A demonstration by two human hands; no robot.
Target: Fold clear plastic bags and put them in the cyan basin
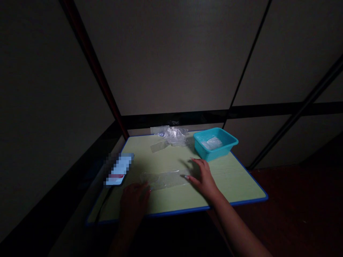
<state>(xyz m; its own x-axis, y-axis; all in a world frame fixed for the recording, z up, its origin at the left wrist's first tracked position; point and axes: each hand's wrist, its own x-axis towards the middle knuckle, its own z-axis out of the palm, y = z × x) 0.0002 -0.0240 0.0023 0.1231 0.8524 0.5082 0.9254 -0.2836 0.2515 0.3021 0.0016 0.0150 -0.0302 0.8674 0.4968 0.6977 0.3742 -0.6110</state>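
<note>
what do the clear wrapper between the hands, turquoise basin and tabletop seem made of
Clear wrapper: thin, glossy plastic film, judging by its see-through look, creases and glints. Turquoise basin: probably moulded plastic, smooth, evenly coloured and seamless-looking. Tabletop: perhaps laminated board, pale and fairly matt with a blue edge; its core is hidden.

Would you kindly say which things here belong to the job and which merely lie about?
Likely in use:
flat clear plastic strip between left hand and right hand
crumpled clear plastic heap
turquoise rectangular plastic tub

Likely idle:
lit rectangular phone
</note>
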